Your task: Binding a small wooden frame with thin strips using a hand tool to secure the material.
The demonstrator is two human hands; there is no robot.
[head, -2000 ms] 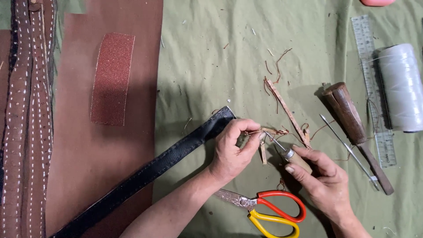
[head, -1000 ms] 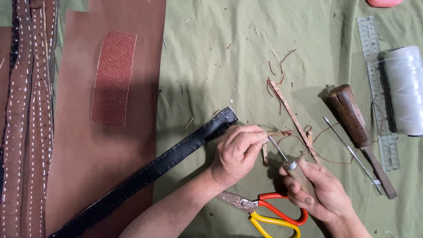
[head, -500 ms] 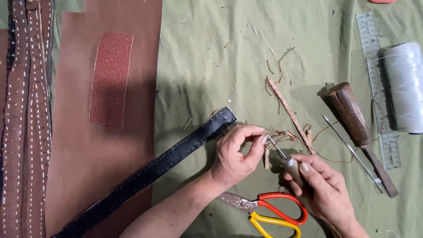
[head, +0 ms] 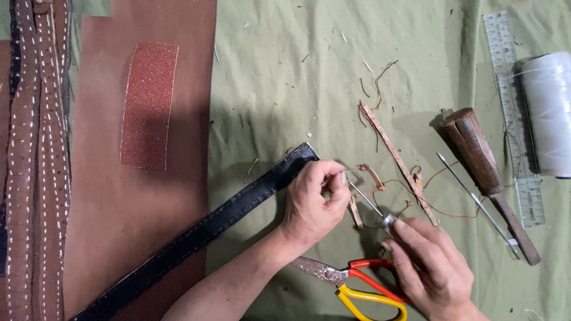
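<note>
1. Black belt (head: 202,229) lies slantwise across the green cloth (head: 285,77) on the desk, its squared end up by the left hand (head: 312,205).
2. Left hand is closed, its thumb and forefinger pinched at the tip of a thin metal awl (head: 366,202), just beside the belt's end.
3. Right hand (head: 431,267) holds the awl's lower end, its fingers curled around the handle, which is mostly hidden.
4. Scissors (head: 351,279) with red and yellow grips lie between the two wrists, partly under the right hand.
5. Brown leather scraps (head: 395,154) and loose reddish thread lie just above the hands.
6. To the right lie a wooden-handled tool (head: 485,172) and a slim metal needle tool (head: 473,199), side by side.
7. Farther right lie a clear ruler (head: 511,107) and a spool of white thread (head: 550,113), touching.
8. At the left, a brown leather sheet (head: 148,226) carries a strip of sandpaper (head: 148,107); stitched brown straps (head: 35,178) run along the edge.
</note>
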